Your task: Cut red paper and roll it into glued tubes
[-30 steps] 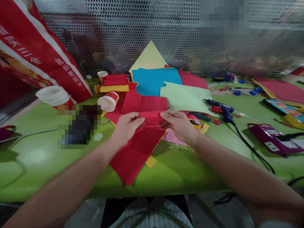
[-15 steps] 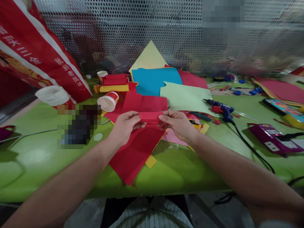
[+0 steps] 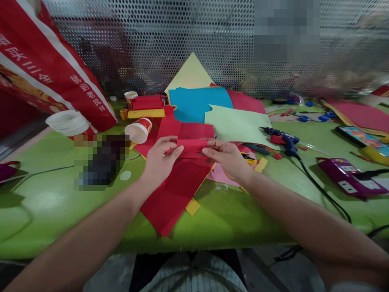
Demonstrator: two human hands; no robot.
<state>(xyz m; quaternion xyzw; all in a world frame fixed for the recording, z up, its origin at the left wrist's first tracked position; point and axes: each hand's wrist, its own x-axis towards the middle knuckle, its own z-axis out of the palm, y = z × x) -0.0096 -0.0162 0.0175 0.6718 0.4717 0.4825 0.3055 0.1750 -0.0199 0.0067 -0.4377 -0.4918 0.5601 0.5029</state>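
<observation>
Between my two hands is a small piece of folded red paper (image 3: 192, 148), held level above the table. My left hand (image 3: 161, 158) pinches its left end, thumb in front and fingers behind. At the right end, my right hand (image 3: 227, 157) grips it the same way. Directly below lies a large sheet of red paper (image 3: 173, 198), one corner pointing toward me. Behind my hands are more red paper (image 3: 196, 130), blue sheets (image 3: 197, 101) and a pale green sheet (image 3: 240, 123).
A glue gun (image 3: 282, 140) with a black cord lies at the right, near a purple power strip (image 3: 349, 176). On the left are a tipped paper cup (image 3: 138, 130), white cups (image 3: 68, 121) and a large red bag (image 3: 57, 61). Perforated metal (image 3: 170, 40) stands behind the table.
The red paper in my hands has turned, so a taller face of it now shows. My left thumb has shifted slightly and my left fingers have lifted along its upper edge.
</observation>
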